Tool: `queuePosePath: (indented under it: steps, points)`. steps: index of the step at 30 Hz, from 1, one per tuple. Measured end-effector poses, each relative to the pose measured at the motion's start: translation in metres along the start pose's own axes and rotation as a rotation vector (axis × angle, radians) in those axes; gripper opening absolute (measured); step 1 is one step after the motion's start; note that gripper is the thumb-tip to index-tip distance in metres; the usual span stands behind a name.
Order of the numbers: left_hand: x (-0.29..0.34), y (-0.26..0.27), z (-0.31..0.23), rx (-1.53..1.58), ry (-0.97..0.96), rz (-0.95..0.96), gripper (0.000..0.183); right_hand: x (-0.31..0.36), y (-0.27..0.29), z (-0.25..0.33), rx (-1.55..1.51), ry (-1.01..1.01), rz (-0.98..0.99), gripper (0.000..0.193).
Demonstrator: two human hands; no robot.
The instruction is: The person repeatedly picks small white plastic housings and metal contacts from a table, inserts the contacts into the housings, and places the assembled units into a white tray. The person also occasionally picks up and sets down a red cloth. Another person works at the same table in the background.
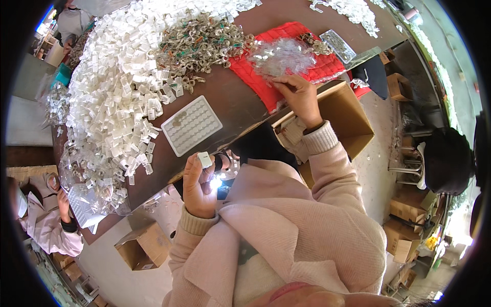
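My left hand (pixel 198 192) is closed around a small white square box (pixel 204 159), held up at the table's near edge. My right hand (pixel 302 100) reaches to the red quilted cloth (pixel 327 65), with thumb and forefinger pinched at the near edge of a heap of clear plastic pieces (pixel 281 57). Whatever sits between those fingertips is too small to make out. Between my hands and the big heap lies a white tray with rows of small hollows (pixel 192 125); a few tiny pieces rest in one corner.
A large heap of small white boxes (pixel 117 82) covers the table's left. Beside it are tangled metallic ring-like pieces (pixel 202 43). A clear container (pixel 337 46) stands on the cloth. An open cardboard box (pixel 353 120) sits below my right forearm. A co-worker's hand (pixel 64 204) is at the left edge.
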State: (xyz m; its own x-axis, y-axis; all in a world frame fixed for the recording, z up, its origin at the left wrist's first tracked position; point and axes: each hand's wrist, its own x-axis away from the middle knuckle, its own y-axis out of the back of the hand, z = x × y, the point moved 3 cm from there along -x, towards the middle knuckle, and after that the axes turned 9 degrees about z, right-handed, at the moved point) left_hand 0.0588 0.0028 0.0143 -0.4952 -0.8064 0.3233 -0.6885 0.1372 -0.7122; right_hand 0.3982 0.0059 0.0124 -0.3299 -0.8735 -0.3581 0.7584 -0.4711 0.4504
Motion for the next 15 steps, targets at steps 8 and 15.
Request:
queuePosePath:
  steps: [8, 15]
  points:
    - [0.005, 0.002, -0.002, -0.100, -0.089, 0.069, 0.026, -0.008, -0.019, 0.008, 0.566, 0.092, 0.129, 0.017]
    - [-0.005, 0.005, 0.000, 0.187, -0.036, 0.180, 0.021, -0.004, -0.014, 0.007, 0.566, -0.013, 0.177, 0.013]
